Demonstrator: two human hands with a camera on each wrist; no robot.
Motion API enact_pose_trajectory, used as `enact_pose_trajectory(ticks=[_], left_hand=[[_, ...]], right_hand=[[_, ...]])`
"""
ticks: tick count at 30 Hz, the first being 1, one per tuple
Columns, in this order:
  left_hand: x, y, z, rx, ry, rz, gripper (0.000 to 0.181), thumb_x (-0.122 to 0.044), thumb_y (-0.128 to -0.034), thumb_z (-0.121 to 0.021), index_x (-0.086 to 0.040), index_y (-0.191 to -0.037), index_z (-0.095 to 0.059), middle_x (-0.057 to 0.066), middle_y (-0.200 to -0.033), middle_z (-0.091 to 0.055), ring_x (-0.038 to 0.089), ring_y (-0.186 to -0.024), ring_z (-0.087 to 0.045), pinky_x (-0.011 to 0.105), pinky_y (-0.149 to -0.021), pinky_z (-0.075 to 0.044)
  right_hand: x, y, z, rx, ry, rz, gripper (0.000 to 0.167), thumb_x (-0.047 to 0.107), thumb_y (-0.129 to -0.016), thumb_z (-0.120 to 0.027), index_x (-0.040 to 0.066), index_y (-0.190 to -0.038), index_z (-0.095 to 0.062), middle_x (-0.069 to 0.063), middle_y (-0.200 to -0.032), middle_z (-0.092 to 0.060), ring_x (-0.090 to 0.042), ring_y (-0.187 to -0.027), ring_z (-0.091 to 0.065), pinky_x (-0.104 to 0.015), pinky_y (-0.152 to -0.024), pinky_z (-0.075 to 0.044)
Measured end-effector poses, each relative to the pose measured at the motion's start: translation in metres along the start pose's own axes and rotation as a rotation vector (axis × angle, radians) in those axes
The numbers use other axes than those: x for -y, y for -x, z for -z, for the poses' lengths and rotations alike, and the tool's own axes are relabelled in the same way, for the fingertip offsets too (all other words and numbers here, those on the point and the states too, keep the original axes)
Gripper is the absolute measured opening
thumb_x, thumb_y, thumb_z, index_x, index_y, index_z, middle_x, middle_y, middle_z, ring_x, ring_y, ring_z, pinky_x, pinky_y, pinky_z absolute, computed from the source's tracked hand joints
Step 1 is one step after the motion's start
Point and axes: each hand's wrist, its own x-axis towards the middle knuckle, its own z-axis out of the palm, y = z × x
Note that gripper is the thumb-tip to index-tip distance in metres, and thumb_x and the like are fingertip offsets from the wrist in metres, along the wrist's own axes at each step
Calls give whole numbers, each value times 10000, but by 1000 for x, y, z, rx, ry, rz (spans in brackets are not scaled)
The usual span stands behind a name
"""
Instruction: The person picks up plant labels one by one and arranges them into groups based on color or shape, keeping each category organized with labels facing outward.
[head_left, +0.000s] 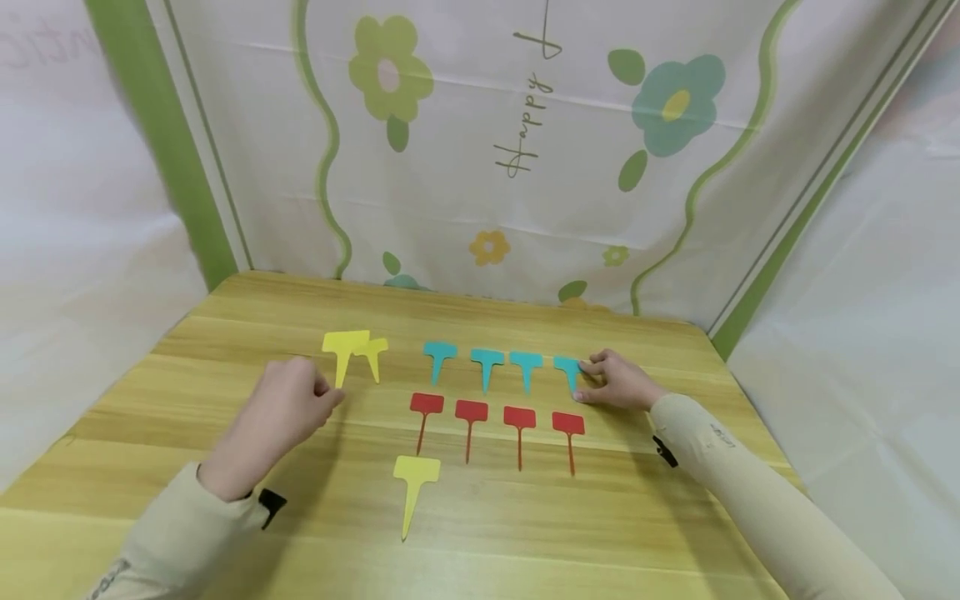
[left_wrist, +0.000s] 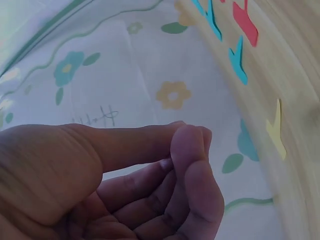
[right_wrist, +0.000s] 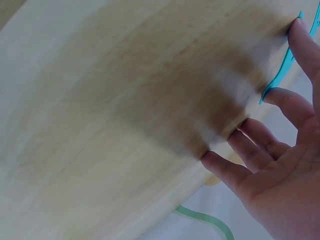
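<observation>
My left hand (head_left: 288, 404) pinches a yellow T-shaped plant label (head_left: 346, 342) near its stem tip, raised over the table. In the left wrist view the left hand (left_wrist: 165, 175) has thumb and forefinger together, hiding that label. Behind it lies a smaller yellow label (head_left: 372, 351). My right hand (head_left: 617, 382) touches the rightmost blue label (head_left: 567, 367) with spread thumb and forefinger. In the right wrist view, thumb and forefinger meet opposite ends of this blue label (right_wrist: 283, 70), while the other fingertips touch the wood.
Left of the touched label, more blue labels (head_left: 487, 357) continue the row. Several red labels (head_left: 472, 412) form a second row nearer me. A yellow label (head_left: 417, 471) lies in front. A flowered curtain (head_left: 450, 192) stands behind the wooden table (head_left: 525, 533).
</observation>
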Motion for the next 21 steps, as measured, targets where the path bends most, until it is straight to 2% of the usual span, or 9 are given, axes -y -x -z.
enact_pose_trajectory(ticks=[6, 15, 18, 21], left_hand=[[-6, 19, -9, -51, 26, 5, 601, -49, -892, -692, -181, -481, -273, -95, -480, -169, 61, -434, -196, 208, -425, -216], [-7, 24, -30, -74, 56, 95, 577, -64, -894, -689, -167, -472, -309, -95, -468, -201, 63, -435, -227, 202, -423, -216], [-11, 27, -36, -92, 58, 94, 583, -61, -889, -698, -165, -476, -298, -91, -484, -187, 71, -456, -217, 207, -439, -209], [-19, 33, -41, -81, 66, 118, 588, -66, -886, -703, -164, -479, -290, -89, -490, -179, 74, -465, -209, 210, -447, -205]], right_hand=[[0, 1, 0, -3, 4, 5, 823, 497, -860, -719, -14, -1437, -432, -320, -1442, -345, -520, -1280, -370, -631, -1020, -315], [0, 1, 0, -3, 8, 7, 825, 497, -859, -719, -22, -1434, -433, -323, -1437, -346, -519, -1276, -375, -628, -1016, -322], [0, 1, 0, -6, -1, 5, 821, 489, -861, -722, -21, -1435, -433, -320, -1440, -345, -516, -1280, -371, -626, -1019, -319], [1, 0, 0, -1, -14, 5, 824, 494, -863, -717, -19, -1439, -428, -318, -1446, -338, -516, -1287, -362, -624, -1025, -314]])
